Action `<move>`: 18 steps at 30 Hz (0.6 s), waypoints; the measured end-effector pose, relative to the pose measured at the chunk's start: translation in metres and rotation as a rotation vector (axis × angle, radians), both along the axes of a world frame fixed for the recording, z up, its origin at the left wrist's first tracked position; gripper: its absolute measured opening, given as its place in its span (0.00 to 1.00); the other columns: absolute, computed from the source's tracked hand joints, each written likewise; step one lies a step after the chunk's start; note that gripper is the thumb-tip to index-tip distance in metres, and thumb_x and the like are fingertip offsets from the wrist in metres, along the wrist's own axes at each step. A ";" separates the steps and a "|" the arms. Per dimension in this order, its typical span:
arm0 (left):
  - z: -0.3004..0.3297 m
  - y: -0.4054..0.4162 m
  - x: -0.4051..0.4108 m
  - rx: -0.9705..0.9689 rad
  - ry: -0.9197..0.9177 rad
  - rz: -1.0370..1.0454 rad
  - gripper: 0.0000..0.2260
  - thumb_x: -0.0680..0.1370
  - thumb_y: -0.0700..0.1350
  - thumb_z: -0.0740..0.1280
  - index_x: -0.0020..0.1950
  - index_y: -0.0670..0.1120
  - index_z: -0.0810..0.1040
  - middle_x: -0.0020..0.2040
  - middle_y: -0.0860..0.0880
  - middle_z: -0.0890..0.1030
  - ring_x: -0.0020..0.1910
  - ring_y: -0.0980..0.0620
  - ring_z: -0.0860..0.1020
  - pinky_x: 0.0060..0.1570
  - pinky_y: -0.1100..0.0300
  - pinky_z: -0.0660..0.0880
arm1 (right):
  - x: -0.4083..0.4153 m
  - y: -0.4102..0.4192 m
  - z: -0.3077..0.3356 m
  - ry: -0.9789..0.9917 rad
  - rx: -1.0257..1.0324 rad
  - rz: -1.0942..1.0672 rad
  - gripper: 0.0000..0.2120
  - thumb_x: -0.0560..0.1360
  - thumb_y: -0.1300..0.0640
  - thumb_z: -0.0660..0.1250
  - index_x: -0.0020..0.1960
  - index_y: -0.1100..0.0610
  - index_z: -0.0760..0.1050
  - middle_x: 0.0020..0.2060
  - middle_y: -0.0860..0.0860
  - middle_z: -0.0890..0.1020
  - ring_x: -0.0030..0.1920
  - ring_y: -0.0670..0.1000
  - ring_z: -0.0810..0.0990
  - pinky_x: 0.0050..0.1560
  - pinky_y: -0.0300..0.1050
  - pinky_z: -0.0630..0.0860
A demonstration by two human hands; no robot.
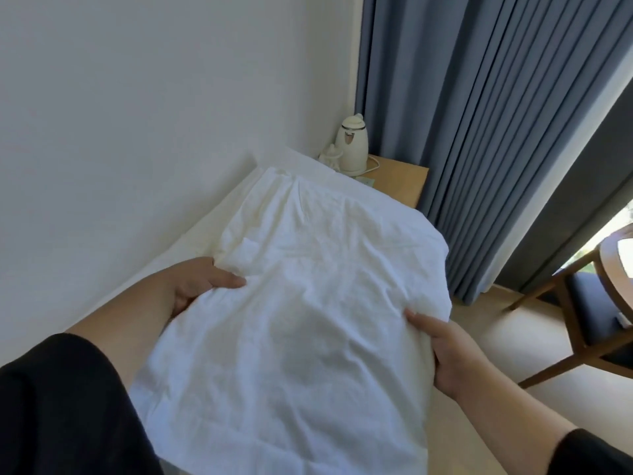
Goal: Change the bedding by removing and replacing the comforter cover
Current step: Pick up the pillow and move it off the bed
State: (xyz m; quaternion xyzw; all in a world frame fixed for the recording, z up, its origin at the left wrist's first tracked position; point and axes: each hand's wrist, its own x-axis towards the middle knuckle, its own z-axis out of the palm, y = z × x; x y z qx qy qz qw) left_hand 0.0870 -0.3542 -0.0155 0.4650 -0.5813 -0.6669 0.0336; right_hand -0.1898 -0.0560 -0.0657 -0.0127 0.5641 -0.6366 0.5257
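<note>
Comforter [308,286], white and rumpled, is spread along the bed [191,234] and gripped at its near sides by the left hand [202,282] and right hand [448,351], fingers curled into it. Whether a fresh cover is on cannot be told; smoothing seems left.

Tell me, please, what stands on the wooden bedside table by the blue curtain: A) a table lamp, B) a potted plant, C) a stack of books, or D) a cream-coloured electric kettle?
D: a cream-coloured kettle stands on the wooden bedside table, next to the blue curtain, beyond the white bedding both hands hold.
</note>
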 end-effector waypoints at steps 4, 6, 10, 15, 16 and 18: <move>0.050 0.012 -0.005 -0.134 0.160 -0.038 0.21 0.59 0.42 0.84 0.50 0.46 0.86 0.53 0.39 0.85 0.50 0.39 0.84 0.39 0.49 0.82 | -0.019 0.007 0.041 0.076 -0.192 -0.010 0.24 0.66 0.58 0.77 0.62 0.59 0.80 0.56 0.60 0.84 0.55 0.64 0.84 0.47 0.60 0.82; 0.075 0.022 -0.010 -0.170 0.250 -0.066 0.28 0.56 0.47 0.85 0.54 0.43 0.85 0.56 0.37 0.83 0.53 0.37 0.83 0.43 0.48 0.82 | -0.034 0.022 0.063 0.120 -0.288 -0.023 0.16 0.69 0.60 0.74 0.56 0.59 0.84 0.55 0.60 0.85 0.54 0.63 0.85 0.45 0.59 0.83; 0.106 0.065 -0.044 -0.187 0.407 -0.147 0.34 0.56 0.49 0.86 0.59 0.42 0.82 0.57 0.37 0.83 0.54 0.38 0.83 0.46 0.48 0.81 | -0.081 0.080 0.097 0.230 -0.406 -0.045 0.11 0.70 0.61 0.70 0.50 0.59 0.86 0.50 0.60 0.86 0.49 0.61 0.86 0.42 0.54 0.83; 0.096 0.146 -0.135 -0.192 0.468 -0.267 0.32 0.60 0.47 0.84 0.62 0.42 0.81 0.59 0.36 0.81 0.57 0.36 0.81 0.49 0.48 0.81 | -0.147 0.195 0.093 0.326 -0.390 -0.163 0.12 0.70 0.63 0.67 0.50 0.58 0.86 0.48 0.61 0.86 0.47 0.61 0.86 0.42 0.54 0.83; 0.089 0.164 -0.157 -0.183 0.476 -0.286 0.32 0.60 0.47 0.84 0.62 0.41 0.81 0.60 0.36 0.81 0.58 0.36 0.81 0.49 0.48 0.81 | -0.159 0.222 0.088 0.331 -0.373 -0.192 0.13 0.70 0.63 0.67 0.51 0.59 0.86 0.49 0.62 0.85 0.48 0.62 0.86 0.43 0.55 0.83; 0.070 0.202 -0.204 -0.155 0.465 -0.338 0.33 0.60 0.47 0.84 0.63 0.42 0.81 0.61 0.36 0.81 0.59 0.36 0.80 0.51 0.47 0.80 | -0.181 0.276 0.077 0.324 -0.321 -0.235 0.13 0.69 0.63 0.68 0.51 0.61 0.85 0.49 0.63 0.85 0.47 0.62 0.86 0.42 0.55 0.83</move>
